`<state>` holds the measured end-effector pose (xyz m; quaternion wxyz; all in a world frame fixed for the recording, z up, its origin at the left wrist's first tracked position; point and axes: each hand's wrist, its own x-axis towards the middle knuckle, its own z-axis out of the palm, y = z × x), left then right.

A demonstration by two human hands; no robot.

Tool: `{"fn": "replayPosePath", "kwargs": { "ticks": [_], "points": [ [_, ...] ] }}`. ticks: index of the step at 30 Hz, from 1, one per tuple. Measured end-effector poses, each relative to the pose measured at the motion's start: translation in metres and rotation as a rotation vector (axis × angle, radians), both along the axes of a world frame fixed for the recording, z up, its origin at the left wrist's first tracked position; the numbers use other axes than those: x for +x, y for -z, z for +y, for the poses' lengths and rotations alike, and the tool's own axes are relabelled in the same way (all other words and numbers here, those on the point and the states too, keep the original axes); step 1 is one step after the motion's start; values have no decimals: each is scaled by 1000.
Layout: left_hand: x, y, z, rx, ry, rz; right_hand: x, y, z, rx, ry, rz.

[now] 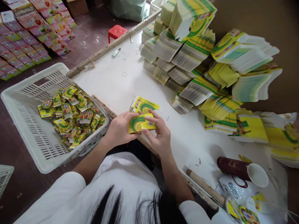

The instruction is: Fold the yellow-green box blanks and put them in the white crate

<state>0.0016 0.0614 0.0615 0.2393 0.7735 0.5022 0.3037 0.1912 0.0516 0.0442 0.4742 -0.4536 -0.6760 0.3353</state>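
Over the near edge of the white table, both of my hands hold one small yellow-green carton (136, 123). My left hand (119, 128) wraps round its left side, the thumb along the top. My right hand (160, 133) pinches the right end, where a yellow flap with a barcode shows, between thumb and fingers. Just beyond the held carton, a few flat yellow cartons (146, 105) lie on the table. Left of my left hand stands a white plastic basket (32, 123) with a heap of small yellow-green cartons (74, 116) in it.
Tall bundles of flat cartons (190, 57) are piled at the back right. A dark red mug (233, 168) lies on its side at the right. Wooden strips edge the white table (109, 79). A red stool (116, 32) and stacked pink boxes (30, 28) stand beyond.
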Motion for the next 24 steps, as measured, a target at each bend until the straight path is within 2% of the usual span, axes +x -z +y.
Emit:
{"fn": "replayPosePath", "kwargs": {
  "ticks": [3,5,8,10,13,17,21,24],
  "points": [
    [-27,-1,-4,-59,-114,20,-1,7,2,-6,-21,-19],
    [-60,-1,-6,-68,-313,105,7,16,7,65,99,-166],
    [-105,2,-4,18,-638,294,20,31,16,112,303,-453],
    [-115,6,-3,23,-692,289,24,39,22,72,318,-555],
    [-96,11,-4,-33,-542,128,23,42,27,34,305,-574],
    [-45,22,-6,-211,-350,-211,19,30,25,31,294,-563],
    [2,36,-7,-491,-226,-768,12,13,12,71,237,-425],
    [28,35,-4,-571,-218,-1176,4,5,0,39,66,-265]
  ]
}}
